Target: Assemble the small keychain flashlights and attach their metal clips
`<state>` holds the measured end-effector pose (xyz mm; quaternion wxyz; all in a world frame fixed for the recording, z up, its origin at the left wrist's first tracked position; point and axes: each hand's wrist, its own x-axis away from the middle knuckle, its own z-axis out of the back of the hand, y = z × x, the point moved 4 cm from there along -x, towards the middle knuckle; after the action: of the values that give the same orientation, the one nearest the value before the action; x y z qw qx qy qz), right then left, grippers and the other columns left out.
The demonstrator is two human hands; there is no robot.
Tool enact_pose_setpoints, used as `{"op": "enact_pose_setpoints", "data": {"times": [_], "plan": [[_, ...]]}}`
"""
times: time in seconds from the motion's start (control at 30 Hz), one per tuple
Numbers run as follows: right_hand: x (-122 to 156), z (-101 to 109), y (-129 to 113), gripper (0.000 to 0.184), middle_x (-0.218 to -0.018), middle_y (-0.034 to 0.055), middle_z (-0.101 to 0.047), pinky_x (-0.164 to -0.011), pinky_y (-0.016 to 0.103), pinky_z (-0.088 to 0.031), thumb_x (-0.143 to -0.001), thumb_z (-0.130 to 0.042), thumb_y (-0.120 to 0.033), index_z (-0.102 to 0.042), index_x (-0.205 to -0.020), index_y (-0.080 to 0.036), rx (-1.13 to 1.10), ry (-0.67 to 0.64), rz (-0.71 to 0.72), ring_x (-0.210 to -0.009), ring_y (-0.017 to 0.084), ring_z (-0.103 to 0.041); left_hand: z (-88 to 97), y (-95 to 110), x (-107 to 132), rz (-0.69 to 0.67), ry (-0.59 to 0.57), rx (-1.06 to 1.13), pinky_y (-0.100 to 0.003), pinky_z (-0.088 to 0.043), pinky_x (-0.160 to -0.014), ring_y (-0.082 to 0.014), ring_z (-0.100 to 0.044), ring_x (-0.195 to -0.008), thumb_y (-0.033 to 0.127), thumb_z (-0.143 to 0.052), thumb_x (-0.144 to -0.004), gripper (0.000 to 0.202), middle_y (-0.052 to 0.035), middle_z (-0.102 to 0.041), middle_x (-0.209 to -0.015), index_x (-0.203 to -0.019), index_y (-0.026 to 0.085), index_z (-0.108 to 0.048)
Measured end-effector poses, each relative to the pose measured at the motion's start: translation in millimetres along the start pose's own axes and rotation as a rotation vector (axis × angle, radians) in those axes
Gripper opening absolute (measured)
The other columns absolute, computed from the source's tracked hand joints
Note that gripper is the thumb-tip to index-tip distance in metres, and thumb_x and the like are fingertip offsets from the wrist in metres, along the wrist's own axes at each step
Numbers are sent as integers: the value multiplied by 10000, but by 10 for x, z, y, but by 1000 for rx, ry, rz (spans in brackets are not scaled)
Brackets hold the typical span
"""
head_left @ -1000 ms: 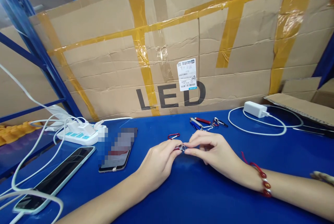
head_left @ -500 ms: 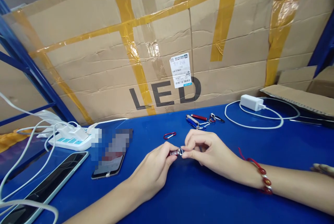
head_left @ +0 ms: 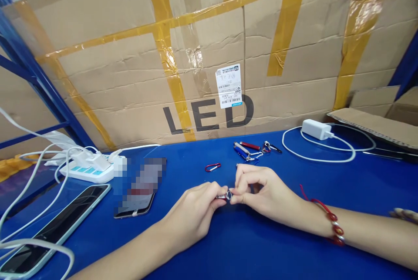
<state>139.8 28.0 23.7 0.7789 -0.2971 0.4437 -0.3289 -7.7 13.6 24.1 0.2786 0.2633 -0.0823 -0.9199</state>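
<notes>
My left hand [head_left: 194, 212] and my right hand [head_left: 261, 193] meet over the blue table [head_left: 248, 245]. Both pinch a small red and silver keychain flashlight [head_left: 225, 195] between their fingertips. The left holds its red body; the right grips its silver end. A loose red carabiner [head_left: 212, 167] lies just beyond my hands. Further back lie red and blue keychain flashlights with clips [head_left: 251, 150]. My right wrist wears a red bead bracelet [head_left: 333, 223].
A taped cardboard box marked LED [head_left: 209, 66] stands along the table's back. At the left are a white power strip [head_left: 88, 169] with cables, a phone [head_left: 139, 193] and a second phone [head_left: 52, 230]. A white charger with cord [head_left: 316, 129] lies at the back right.
My hands have stayed together on the small flashlight, the right fingers shifting on its end. The view has drifted slightly, little else has moved.
</notes>
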Motion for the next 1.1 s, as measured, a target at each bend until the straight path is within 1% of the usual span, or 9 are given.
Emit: {"op": "enact_pose_setpoints", "data": {"times": [0.2,0.37,0.47,0.53,0.6,0.7,0.8,0.97,1.1], "plan": [[-11,-10,-15,350,-572,-15,-488,-486,214,-366,-679,-688,-348,-472,-475,-162,-29,-8,-26,-527,87,-459,24,40,-11,-98,56,-57,-222,-432,-582,-128,-477,-602,174,-324,-911,186,-29,-529,-680,-805,166,-477],[-19,-25,-18,313,-579,-24,-466,-480,202,-359,-678,-677,-295,-466,-491,-159,-90,-45,-115,-518,77,-440,45,39,-14,-114,96,-65,-229,-443,-621,-135,-510,-651,164,-362,-907,159,-44,-591,-743,-840,157,-506],[-25,-32,-2,326,-570,-35,-449,-452,197,-332,-675,-680,-327,-460,-503,-158,-118,-54,-161,-481,63,-405,64,48,-12,-93,92,-59,-226,-451,-671,-133,-543,-717,162,-383,-904,153,-39,-631,-855,-976,169,-517],[-28,-43,32,334,-568,-42,-443,-424,194,-309,-669,-684,-360,-465,-518,-158,-145,-66,-198,-446,51,-382,66,53,-13,-68,60,-72,-234,-451,-699,-131,-546,-746,163,-379,-907,219,-32,-637,-947,-1095,190,-489],[-30,-56,79,340,-561,-46,-444,-403,189,-294,-666,-682,-385,-465,-536,-157,-181,-77,-228,-418,43,-381,65,51,-14,-48,42,-98,-247,-451,-692,-137,-537,-728,172,-368,-912,257,-28,-641,-932,-1143,201,-476],[-32,-76,155,339,-497,-64,-428,-386,178,-274,-683,-662,-405,-449,-577,-164,-200,-92,-282,-377,43,-390,67,38,-15,-30,58,-112,-264,-454,-680,-152,-536,-720,182,-366,-911,256,-31,-646,-877,-1127,197,-501],[-34,-94,204,342,-425,-85,-402,-383,166,-255,-694,-649,-415,-430,-601,-170,-185,-103,-322,-351,44,-380,61,18,-18,7,48,-103,-273,-457,-695,-161,-546,-751,171,-363,-906,241,-30,-648,-917,-1085,197,-523],[-45,-113,234,355,-417,-79,-423,-377,157,-246,-684,-658,-430,-434,-600,-167,-175,-110,-338,-348,42,-377,69,8,-23,83,14,-103,-256,-452,-729,-152,-561,-783,161,-365,-899,223,-15,-640,-921,-1046,208,-526],[-57,-111,217,358,-394,-86,-398,-377,157,-237,-687,-653,-442,-442,-601,-166,-175,-101,-341,-340,43,-368,71,3,-25,127,-5,-88,-250,-452,-713,-155,-570,-790,168,-363,-899,209,-8,-634,-897,-1011,219,-532]]}}
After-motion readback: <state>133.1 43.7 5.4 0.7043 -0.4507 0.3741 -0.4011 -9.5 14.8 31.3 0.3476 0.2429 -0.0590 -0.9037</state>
